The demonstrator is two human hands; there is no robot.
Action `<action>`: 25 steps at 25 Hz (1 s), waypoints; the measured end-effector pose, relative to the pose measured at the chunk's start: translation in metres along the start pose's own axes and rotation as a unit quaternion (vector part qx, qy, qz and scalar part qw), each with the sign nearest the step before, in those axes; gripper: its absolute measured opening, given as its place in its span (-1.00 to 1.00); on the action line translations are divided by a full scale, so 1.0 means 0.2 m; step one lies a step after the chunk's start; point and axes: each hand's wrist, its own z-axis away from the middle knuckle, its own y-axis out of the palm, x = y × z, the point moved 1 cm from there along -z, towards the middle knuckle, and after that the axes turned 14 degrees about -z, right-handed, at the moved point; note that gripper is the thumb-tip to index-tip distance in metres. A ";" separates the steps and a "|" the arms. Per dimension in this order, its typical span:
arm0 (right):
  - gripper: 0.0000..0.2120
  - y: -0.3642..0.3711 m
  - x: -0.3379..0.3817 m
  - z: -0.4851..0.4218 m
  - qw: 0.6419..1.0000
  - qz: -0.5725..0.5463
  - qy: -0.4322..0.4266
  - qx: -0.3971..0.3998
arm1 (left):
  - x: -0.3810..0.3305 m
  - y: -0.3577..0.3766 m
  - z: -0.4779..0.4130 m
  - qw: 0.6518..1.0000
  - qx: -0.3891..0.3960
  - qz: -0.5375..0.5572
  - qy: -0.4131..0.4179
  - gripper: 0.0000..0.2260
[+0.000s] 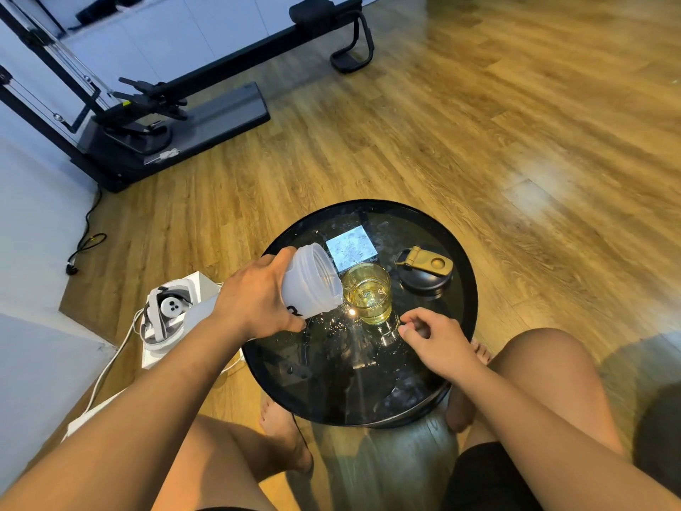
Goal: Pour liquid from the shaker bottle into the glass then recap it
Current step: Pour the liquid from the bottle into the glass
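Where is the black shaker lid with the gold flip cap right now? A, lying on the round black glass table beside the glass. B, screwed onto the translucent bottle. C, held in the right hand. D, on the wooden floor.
A: the black lid with the gold flip cap lies on the round black glass table, right of the clear glass of yellow liquid, untouched by either hand.

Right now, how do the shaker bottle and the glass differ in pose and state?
The shaker bottle is tipped over on its side in the left hand, off the table; the glass stands upright on the table. The bottle is cloudy white plastic; the glass is clear and holds yellow liquid. Both are open-topped, with the bottle's mouth at the glass rim.
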 end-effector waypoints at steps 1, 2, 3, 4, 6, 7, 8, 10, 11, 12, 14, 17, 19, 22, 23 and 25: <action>-0.95 0.00 0.00 0.00 1.000 -0.001 0.001 0.000 | 0.00 0.00 0.00 1.000 0.000 0.000 0.001 -0.05; -0.95 0.00 0.00 0.00 1.000 -0.002 0.001 0.000 | 0.00 0.00 0.00 1.000 0.001 0.001 0.001 -0.04; -0.95 0.00 0.00 0.00 1.000 -0.002 0.001 0.000 | 0.00 0.00 0.00 1.000 0.000 0.000 0.001 -0.04; -0.95 0.00 0.00 0.00 1.000 -0.001 0.000 -0.001 | 0.00 0.00 0.00 1.000 0.000 0.000 0.001 -0.04; -0.95 0.00 -0.01 0.00 1.000 0.003 -0.002 -0.005 | 0.00 -0.01 0.00 1.000 -0.004 -0.001 0.000 -0.05; -0.95 0.00 -0.01 0.00 1.000 0.003 -0.003 -0.006 | 0.00 -0.01 -0.01 1.000 -0.004 -0.003 -0.001 -0.05; -0.95 0.00 -0.01 0.00 1.000 0.004 -0.003 -0.006 | 0.00 -0.01 -0.01 1.000 -0.004 -0.004 -0.001 -0.05; -0.95 0.00 -0.01 0.00 1.000 0.006 -0.004 -0.005 | 0.00 -0.01 -0.01 1.000 -0.003 -0.005 0.000 -0.05; -0.94 0.00 -0.01 0.00 1.000 0.008 -0.004 -0.004 | 0.00 -0.01 -0.01 1.000 -0.003 -0.004 0.001 -0.05; -0.94 0.00 -0.01 0.00 1.000 0.010 -0.003 -0.004 | 0.00 -0.01 -0.01 1.000 -0.002 -0.003 0.001 -0.05; -0.94 0.00 -0.01 0.00 1.000 0.012 -0.002 -0.002 | 0.00 -0.01 -0.01 1.000 -0.001 -0.003 0.000 -0.05; -0.94 0.00 -0.01 0.00 1.000 0.010 0.001 0.000 | 0.00 -0.01 -0.01 1.000 0.001 -0.006 -0.001 -0.05; -0.94 0.00 -0.01 0.00 1.000 0.010 0.001 -0.001 | 0.00 -0.02 -0.01 1.000 -0.001 -0.007 -0.001 -0.05; -0.94 0.00 -0.01 0.00 1.000 0.008 0.001 0.001 | 0.00 -0.02 -0.01 1.000 0.002 -0.010 -0.002 -0.06; -0.94 0.00 -0.01 0.00 1.000 0.006 0.000 0.002 | 0.00 -0.02 -0.01 1.000 0.002 -0.011 -0.002 -0.05; -0.94 0.00 -0.01 0.00 1.000 0.004 -0.001 0.002 | 0.00 -0.01 -0.01 1.000 0.003 -0.011 -0.002 -0.06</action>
